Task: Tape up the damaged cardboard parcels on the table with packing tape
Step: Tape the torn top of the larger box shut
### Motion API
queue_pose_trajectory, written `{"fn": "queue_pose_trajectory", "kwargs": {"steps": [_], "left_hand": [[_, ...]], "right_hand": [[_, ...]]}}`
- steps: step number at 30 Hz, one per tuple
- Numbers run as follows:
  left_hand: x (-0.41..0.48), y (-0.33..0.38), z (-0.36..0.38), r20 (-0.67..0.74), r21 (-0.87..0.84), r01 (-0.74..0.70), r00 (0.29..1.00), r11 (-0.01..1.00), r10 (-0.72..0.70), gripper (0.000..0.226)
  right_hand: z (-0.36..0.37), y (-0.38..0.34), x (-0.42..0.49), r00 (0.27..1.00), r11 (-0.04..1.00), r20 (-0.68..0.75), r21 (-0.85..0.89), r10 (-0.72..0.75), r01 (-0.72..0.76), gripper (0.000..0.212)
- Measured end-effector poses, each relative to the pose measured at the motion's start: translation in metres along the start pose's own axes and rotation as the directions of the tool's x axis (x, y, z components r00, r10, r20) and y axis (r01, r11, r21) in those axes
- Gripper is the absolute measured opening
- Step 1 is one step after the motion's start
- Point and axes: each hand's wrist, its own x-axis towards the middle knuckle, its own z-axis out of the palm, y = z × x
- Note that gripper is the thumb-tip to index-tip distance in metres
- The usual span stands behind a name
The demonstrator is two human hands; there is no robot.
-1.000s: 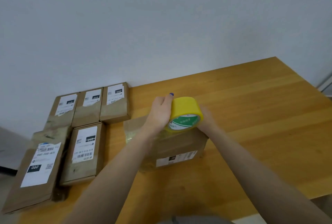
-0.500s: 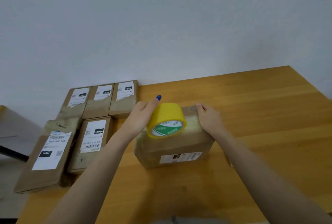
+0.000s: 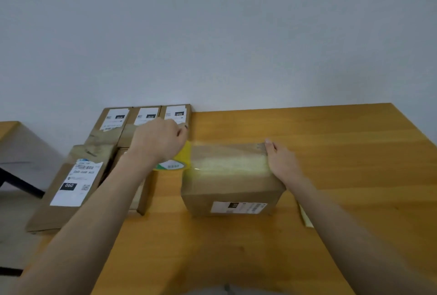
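Drawing tape roll (image 3: 176, 162) leftward off its earlier perch atop the parcel (image 3: 234, 188) at mid surface (image 3: 331, 134), with left hand (image 3: 157, 142) fingers curled round it; pinning strip (image 3: 227, 161) end at right edge with right hand (image 3: 281, 163) fingers pressed together; beginning the top seal.

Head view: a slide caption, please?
Left hand holds the tape roll, a strip stretched over the parcel; right hand presses its end.
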Motion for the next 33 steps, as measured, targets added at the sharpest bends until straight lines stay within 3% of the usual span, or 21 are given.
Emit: {"fn": "queue_pose_trajectory", "kwargs": {"steps": [3, 7, 9, 11, 13, 15, 19, 20, 21, 24, 25, 28, 33], "left_hand": [[-0.006, -0.011, 0.007, 0.004, 0.108, 0.036, 0.999, 0.993, -0.037, 0.052], [-0.004, -0.014, 0.008, -0.006, 0.096, -0.004, 1.000, 0.995, 0.004, 0.056], [-0.003, -0.022, 0.009, 0.064, -0.048, -0.061, 0.996, 0.997, 0.064, 0.057], [-0.004, -0.032, 0.008, 0.131, -0.305, -0.064, 0.986, 0.950, 0.108, 0.056], [-0.008, -0.041, 0.005, 0.131, -0.540, -0.008, 0.987, 0.842, 0.093, 0.053], [-0.017, -0.050, 0.009, 0.116, -0.738, 0.118, 0.992, 0.665, -0.047, 0.041], [-0.032, -0.065, 0.043, 0.219, -0.917, 0.310, 0.917, 0.251, -0.332, 0.037], [-0.031, -0.065, 0.047, 0.232, -0.925, 0.324, 0.894, 0.196, -0.383, 0.034], [-0.029, -0.068, 0.049, 0.205, -0.918, 0.320, 0.890, 0.235, -0.408, 0.034], [-0.028, -0.088, 0.044, 0.041, -0.689, 0.190, 0.974, 0.700, -0.224, 0.051], [-0.029, -0.099, 0.043, 0.039, -0.581, 0.175, 0.982, 0.795, -0.187, 0.056], [-0.034, -0.120, 0.041, 0.027, -0.442, 0.200, 0.977, 0.874, -0.210, 0.059], [-0.027, -0.117, 0.041, -0.005, -0.398, 0.192, 0.977, 0.897, -0.211, 0.059]], "right_hand": [[0.004, -0.005, 0.000, 1.000, 0.999, 0.005, -0.031, -0.012, 0.012, 0.055], [0.004, -0.002, 0.000, 1.000, 1.000, -0.001, -0.029, -0.008, 0.008, 0.055], [0.006, -0.001, 0.001, 1.000, 1.000, -0.007, -0.004, -0.004, 0.004, 0.054], [0.007, -0.002, 0.002, 1.000, 1.000, -0.014, 0.024, 0.009, -0.008, 0.054], [0.007, -0.002, 0.003, 1.000, 0.999, -0.017, 0.045, 0.016, -0.015, 0.053], [0.008, 0.000, 0.004, 1.000, 0.999, -0.017, 0.040, 0.011, -0.010, 0.054], [0.008, 0.000, 0.004, 1.000, 1.000, -0.020, 0.021, 0.011, -0.011, 0.055], [0.007, -0.001, 0.004, 1.000, 1.000, -0.015, 0.017, 0.009, -0.009, 0.055], [0.006, -0.001, 0.004, 1.000, 1.000, -0.011, 0.015, 0.004, -0.003, 0.055], [0.004, 0.000, 0.003, 1.000, 1.000, -0.002, 0.009, 0.001, -0.001, 0.056], [0.005, 0.000, 0.003, 1.000, 1.000, 0.002, 0.006, -0.003, 0.003, 0.056], [0.007, -0.004, 0.002, 1.000, 1.000, 0.002, -0.002, -0.014, 0.014, 0.055], [0.008, -0.004, 0.002, 1.000, 1.000, 0.005, -0.017, 0.000, 0.000, 0.057]]}}
